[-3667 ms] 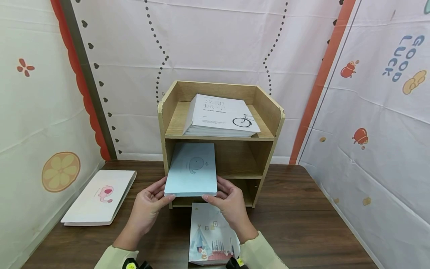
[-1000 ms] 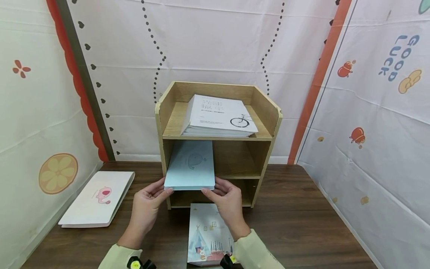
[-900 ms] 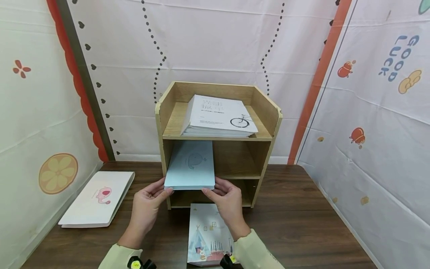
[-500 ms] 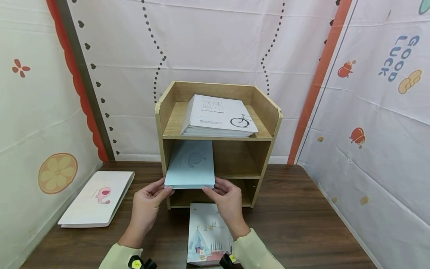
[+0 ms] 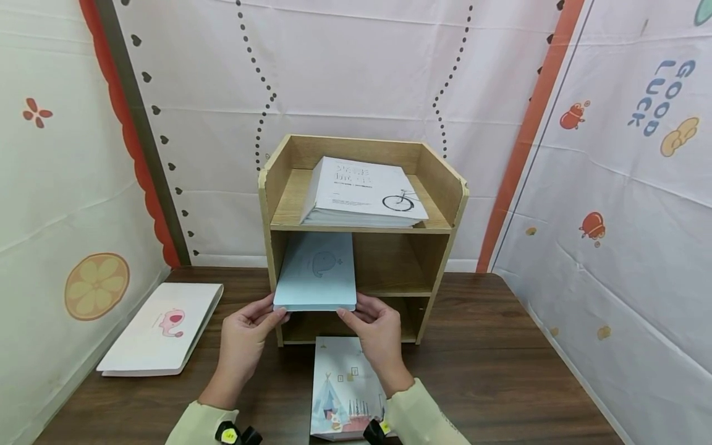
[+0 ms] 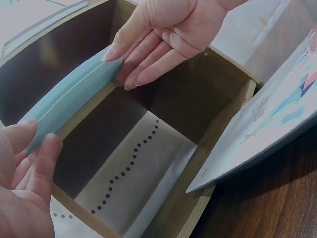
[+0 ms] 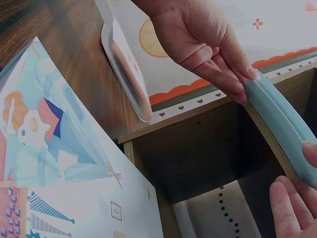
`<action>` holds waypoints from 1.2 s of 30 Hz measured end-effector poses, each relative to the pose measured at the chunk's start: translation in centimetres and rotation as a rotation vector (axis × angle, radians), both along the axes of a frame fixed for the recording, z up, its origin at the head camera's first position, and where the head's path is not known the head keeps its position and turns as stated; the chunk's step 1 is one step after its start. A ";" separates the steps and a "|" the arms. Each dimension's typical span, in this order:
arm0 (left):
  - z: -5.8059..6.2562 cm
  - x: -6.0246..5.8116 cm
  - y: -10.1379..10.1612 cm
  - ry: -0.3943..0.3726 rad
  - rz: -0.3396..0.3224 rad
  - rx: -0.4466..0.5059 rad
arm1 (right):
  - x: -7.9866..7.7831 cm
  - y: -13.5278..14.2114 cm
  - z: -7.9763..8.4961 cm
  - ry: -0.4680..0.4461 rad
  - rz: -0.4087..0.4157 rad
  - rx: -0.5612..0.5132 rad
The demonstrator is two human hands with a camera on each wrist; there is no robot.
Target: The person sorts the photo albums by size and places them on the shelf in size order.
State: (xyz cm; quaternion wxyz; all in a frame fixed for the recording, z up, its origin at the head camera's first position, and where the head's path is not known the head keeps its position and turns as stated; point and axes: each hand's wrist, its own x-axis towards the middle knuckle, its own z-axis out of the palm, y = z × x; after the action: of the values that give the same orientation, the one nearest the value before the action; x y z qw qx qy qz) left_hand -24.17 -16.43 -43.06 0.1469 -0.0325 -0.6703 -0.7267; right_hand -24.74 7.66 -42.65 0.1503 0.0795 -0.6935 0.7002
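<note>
A light blue notebook [image 5: 316,278] with a whale drawing lies partway inside the middle compartment of a wooden shelf [image 5: 364,230], toward its left side. Its near edge sticks out at the front. My left hand [image 5: 241,343] holds the near left corner, thumb at the front edge and fingers at the side. At the near right corner, my right hand [image 5: 379,339] grips it the same way. In the left wrist view, the notebook's pale blue edge [image 6: 72,94] runs between both hands along the board.
Thick white books with a bicycle drawing [image 5: 364,191] lie on the top shelf. A white notebook with a pink elephant [image 5: 164,327] rests at the table's left. An illustrated book with a tent [image 5: 347,389] lies before the shelf. Printed cloth walls surround the table.
The blue notebook has slid farther into the middle compartment, away from me, with both hands following at its near corners. During the last half second it moved only slightly.
</note>
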 end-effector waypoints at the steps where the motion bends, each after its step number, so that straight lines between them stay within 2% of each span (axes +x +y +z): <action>1: 0.0 0.0 0.0 0.001 0.002 -0.003 | 0.0 0.0 0.0 0.001 -0.001 -0.001; 16: 0.0 -0.3 0.0 0.000 0.019 0.008 | -0.2 0.0 -0.1 0.018 -0.023 0.002; 27: 0.0 -0.3 0.2 0.005 0.057 -0.007 | -0.4 -0.1 -0.1 0.006 -0.042 0.011; 36: 0.1 -0.3 0.3 0.000 0.070 -0.012 | -0.5 0.0 -0.1 -0.001 -0.030 -0.005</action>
State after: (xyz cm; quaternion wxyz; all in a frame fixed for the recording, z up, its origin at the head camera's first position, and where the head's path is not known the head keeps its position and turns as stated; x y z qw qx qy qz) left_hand -24.52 -16.17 -42.98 0.1718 -0.0100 -0.6754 -0.7171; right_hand -25.19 7.66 -42.74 0.1605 0.0683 -0.6928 0.6997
